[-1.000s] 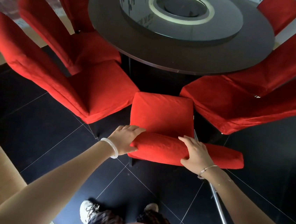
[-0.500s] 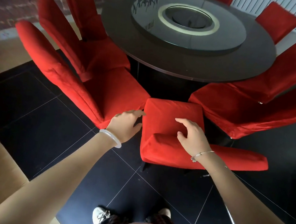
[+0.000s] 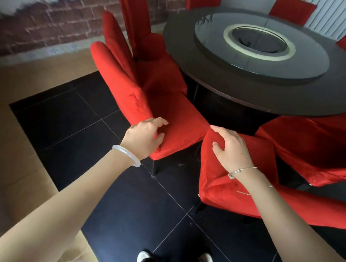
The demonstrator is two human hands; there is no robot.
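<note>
Two red-covered chairs in hand, both standing on the dark floor (image 3: 83, 125) by the round table (image 3: 278, 99): left chair (image 3: 175, 118) close to the table edge, near chair (image 3: 221, 191) just beside it and further out. Probably fairly heavy, with a stiff frame under soft padding. Loose cover on top, so apt to slide and bunch if pulled by cloth alone. Best taken by the hard seat edge or the top of the backrest, not by the fabric. Better lifted a little than shoved, given the likely scrape of legs on tile.

Grips the left chair's near seat corner with the left hand (image 3: 143, 136), fingers curled over the top, thumb against the side, wrist bent inward. Holds a raised corner of the near chair with the right hand (image 3: 232, 150), fingers hooked over the edge, thumb pressed on the side face. Hard to tell whether on frame or only on bunched cloth. Both arms stretched forward, hands near each other but apart.
</note>
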